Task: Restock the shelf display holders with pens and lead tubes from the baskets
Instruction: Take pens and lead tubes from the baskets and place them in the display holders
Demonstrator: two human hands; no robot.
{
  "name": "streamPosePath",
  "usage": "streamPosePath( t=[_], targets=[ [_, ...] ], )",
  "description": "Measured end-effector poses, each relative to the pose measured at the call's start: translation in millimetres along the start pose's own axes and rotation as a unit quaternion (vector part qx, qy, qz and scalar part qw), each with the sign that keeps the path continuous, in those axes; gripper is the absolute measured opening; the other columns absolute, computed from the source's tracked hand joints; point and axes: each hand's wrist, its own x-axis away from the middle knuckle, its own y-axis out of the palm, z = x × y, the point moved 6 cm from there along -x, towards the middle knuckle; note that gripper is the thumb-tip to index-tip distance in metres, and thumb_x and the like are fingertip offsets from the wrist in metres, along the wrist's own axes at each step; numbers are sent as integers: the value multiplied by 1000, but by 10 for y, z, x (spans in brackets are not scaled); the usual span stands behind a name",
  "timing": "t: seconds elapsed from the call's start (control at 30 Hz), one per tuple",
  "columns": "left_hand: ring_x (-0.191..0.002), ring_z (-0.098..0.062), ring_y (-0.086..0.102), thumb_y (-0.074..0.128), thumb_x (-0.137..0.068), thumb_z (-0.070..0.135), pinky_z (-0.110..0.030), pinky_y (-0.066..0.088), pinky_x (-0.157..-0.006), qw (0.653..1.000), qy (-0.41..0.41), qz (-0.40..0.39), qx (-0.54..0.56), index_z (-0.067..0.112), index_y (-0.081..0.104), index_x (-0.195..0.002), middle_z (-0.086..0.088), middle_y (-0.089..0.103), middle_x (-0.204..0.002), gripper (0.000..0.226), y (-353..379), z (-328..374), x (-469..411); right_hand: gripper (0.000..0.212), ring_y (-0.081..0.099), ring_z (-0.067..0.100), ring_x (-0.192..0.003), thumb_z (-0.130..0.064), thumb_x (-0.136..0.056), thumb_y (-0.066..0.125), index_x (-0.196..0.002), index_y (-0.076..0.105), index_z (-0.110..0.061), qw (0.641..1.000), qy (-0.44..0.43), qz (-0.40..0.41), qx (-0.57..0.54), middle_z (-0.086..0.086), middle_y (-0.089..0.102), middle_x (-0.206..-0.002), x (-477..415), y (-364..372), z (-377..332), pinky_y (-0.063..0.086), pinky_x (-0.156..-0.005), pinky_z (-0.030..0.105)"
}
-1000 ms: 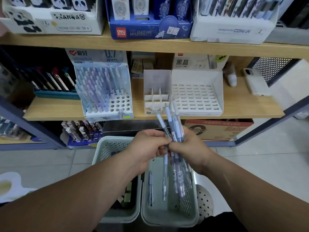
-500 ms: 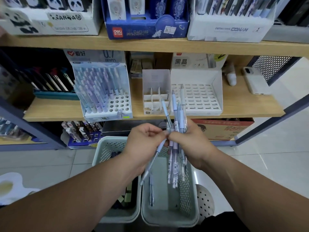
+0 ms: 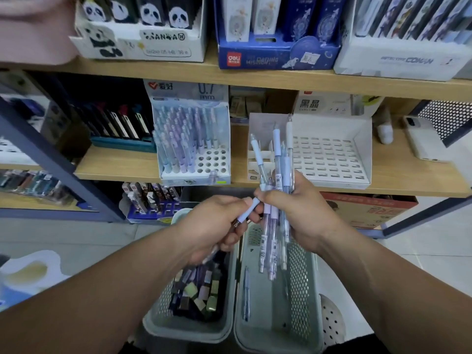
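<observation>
The shelf (image 3: 115,169) is standing behind the right basket (image 3: 302,290), carrying a part-filled pen holder (image 3: 194,144) and a white slotted holder (image 3: 329,159). The left basket (image 3: 189,330), touching the right basket's side, is containing lead tubes (image 3: 199,290). Above the right basket, the right hand (image 3: 301,213) is gripping a bundle of pens (image 3: 281,175), the left hand (image 3: 214,226) is pinching one pen (image 3: 246,213), and a loose pen (image 3: 245,292) is lying inside.

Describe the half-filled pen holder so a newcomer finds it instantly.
Look at the middle wooden shelf. Left of the wide empty white tray stands a clear holder under a 0.7 mm header. Only it holds pastel pens in round holes.
</observation>
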Motion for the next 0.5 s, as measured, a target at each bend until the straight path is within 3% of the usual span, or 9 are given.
streamPosePath(
  t=[0.13, 0.23, 0.3, 0.37, 0.5],
  targets=[
    [-47, -14, 41, 58, -99, 43, -26, 28, -47, 999, -9, -24, -34, 16, 72, -104, -3, 56, -64, 31, -183, 42, 42, 25, 67, 28, -67, 4, -86, 72, -103, 55, -6, 1000, 0, 12, -10, 14, 66, -75, -36, 98, -2, 55, -58, 34],
    [-50, -18, 54, 56, -98, 48, -25, 40, -46, 997, -25, 18, -69, 13, 66, -110, -9, 69, -73, 39, -430, 88, 53, 26, 70, 24, -68, 4, -86, 72, -100, 58, -13, 997, 1, 66, -47, 10, 69, -81, -94, 34, -64, 56, -59, 36],
    [-50, -19, 56, 58, -96, 40, -26, 45, -47, 998, -32, 48, -9, 7, 65, -112, -11, 70, -75, 37, -577, 111, 59, 26, 70, 22, -69, 2, -87, 71, -104, 58, -12, 993, 2, 89, -77, 10, 71, -82, -134, -45, -136, 56, -61, 37],
    [-55, -18, 61, 69, -82, 24, -27, 52, -49, 993, -7, 64, 97, 2, 67, -111, -13, 70, -79, 37, -666, 147, 60, 26, 71, 21, -69, 1, -88, 71, -106, 59, -13, 990, 4, 105, -98, 9, 70, -80, -170, -105, -187, 57, -60, 37],
    [-70, -21, 74, 75, -69, 12, -27, 59, -60, 965, 55, 110, 231, 1, 70, -95, -16, 74, -85, 29, -793, 172, 92, 25, 72, 20, -69, -1, -89, 71, -102, 58, -18, 989, 7, 95, -111, 5, 71, -75, -227, -63, -194, 57, -57, 35]
  ],
)
